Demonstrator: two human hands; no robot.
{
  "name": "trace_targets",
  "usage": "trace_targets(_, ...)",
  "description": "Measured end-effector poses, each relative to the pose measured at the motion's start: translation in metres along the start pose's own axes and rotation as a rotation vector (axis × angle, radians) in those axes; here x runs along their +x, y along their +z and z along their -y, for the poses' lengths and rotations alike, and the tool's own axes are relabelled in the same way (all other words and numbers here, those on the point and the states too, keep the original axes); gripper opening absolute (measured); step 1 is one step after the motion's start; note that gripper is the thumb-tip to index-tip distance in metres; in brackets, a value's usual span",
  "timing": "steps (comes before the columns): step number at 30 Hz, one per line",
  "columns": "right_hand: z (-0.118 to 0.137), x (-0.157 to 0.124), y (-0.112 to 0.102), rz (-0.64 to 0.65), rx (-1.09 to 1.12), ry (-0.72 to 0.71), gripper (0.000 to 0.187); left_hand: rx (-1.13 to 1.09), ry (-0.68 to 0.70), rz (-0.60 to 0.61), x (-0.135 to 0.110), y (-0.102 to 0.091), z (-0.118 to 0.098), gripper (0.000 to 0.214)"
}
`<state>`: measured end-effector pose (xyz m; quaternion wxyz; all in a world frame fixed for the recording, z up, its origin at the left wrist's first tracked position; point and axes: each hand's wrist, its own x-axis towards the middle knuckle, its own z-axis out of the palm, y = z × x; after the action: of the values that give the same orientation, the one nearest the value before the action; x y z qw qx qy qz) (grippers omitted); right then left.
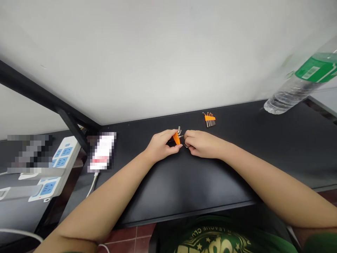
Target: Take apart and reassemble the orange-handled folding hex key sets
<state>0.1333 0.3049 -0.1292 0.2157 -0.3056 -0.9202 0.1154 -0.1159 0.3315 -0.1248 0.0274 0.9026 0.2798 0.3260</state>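
My left hand is closed around an orange hex key holder, pinched between thumb and fingers. Several metal hex keys stick out of that holder, on the side facing my other hand. Just to the right, my right hand has its fingers curled together around a small metal hex key, of which only a short bent piece shows. Farther back on the desk lies a second orange holder filled with several hex keys, touched by neither hand.
The black desk meets a pale wall behind. A water bottle with a green label stands at the back right. To the left are a phone on a white cable, a black metal frame and a white power strip with plugs.
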Motion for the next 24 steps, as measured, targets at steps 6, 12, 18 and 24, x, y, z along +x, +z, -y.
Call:
trace_targets(6, 0.007, 0.000, 0.002, -0.328, 0.719, 0.164, 0.022, 0.027, -0.071, -0.013, 0.000, 0.000, -0.002, 0.042)
trace_targets(12, 0.023, 0.008, 0.006, -0.593, 1.125, 0.303, 0.026, 0.064, -0.105, -0.020, 0.000, 0.002, -0.004, 0.036)
trace_targets(18, 0.025, 0.012, 0.008, -0.685, 1.119, 0.381, 0.028, 0.066, -0.114, -0.002, 0.001, 0.001, -0.007, 0.035)
trace_targets(24, 0.024, 0.013, 0.013, -0.683, 1.106, 0.401, 0.028, 0.052, -0.151, -0.012, 0.002, 0.001, -0.010, 0.033)
